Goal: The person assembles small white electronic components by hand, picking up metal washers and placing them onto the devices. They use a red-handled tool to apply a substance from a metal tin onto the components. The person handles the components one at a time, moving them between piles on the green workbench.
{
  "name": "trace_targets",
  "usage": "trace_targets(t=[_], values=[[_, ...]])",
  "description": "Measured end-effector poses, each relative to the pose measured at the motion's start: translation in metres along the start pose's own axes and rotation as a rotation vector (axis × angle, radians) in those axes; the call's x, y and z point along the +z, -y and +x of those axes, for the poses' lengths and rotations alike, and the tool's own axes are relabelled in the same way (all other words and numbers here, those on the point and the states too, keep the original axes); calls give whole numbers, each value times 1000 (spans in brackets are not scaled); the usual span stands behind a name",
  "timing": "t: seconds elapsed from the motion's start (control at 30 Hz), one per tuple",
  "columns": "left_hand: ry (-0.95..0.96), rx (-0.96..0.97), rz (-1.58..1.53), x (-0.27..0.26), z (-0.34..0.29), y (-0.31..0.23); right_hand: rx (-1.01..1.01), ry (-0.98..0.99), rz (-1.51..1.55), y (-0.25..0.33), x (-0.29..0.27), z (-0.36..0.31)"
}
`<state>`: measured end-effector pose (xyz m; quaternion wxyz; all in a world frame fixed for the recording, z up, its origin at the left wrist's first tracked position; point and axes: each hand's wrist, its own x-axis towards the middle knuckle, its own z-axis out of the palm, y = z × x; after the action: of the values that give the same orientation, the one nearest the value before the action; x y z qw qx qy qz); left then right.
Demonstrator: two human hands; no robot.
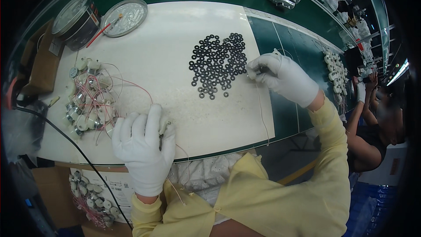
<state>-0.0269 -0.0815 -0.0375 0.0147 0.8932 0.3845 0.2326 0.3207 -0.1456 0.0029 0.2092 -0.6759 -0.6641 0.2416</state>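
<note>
Both my hands wear white gloves. My left hand (147, 149) is at the front of the white board (210, 123), its thumb and forefinger closed on a small motor (164, 126), mostly hidden, with thin wires hanging over the table edge. Farther off, my right hand (285, 77) pinches a small off-white motor part (251, 73) just right of a spread of black rings (219, 59). A thin wire trails down from it across the board. Left of centre, and close to my left hand, lies a heap of small motors (94, 98) with tangled red and white wires.
A metal can (76, 22) and a round lid (126, 16) with a red-handled brush (98, 35) stand at the back left. A black cable (72, 142) crosses the left side. Several white parts (335, 72) line the green surface at right, near a person (372, 127).
</note>
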Motion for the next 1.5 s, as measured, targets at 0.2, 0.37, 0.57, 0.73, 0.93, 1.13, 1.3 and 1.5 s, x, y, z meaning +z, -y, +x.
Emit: trace_targets(t=[0.2, 0.37, 0.57, 0.73, 0.93, 1.13, 1.3, 1.5], values=[[-23, 11, 28, 0, -1, 0, -203, -35, -227, -5, -2, 12], [-13, 6, 4, 1, 0, 1, -262, -7, -359, 1, -4, 22], [-35, 25, 1, 0, 3, 1, -339, 59, -573, 4, -13, 27], [-97, 69, 13, 0, 5, 1, -269, 192, -632, 16, -24, 25], [-30, 54, -27, 1, 2, 2, -271, 244, -756, 19, -27, 16], [-76, 79, 3, -1, 2, -1, -210, 318, -578, 19, -35, 26], [-82, 72, -16, -1, 3, -1, -309, 286, -701, 18, -28, 26], [-116, 87, -21, 0, 2, -2, -408, 50, -926, 11, -8, -4]])
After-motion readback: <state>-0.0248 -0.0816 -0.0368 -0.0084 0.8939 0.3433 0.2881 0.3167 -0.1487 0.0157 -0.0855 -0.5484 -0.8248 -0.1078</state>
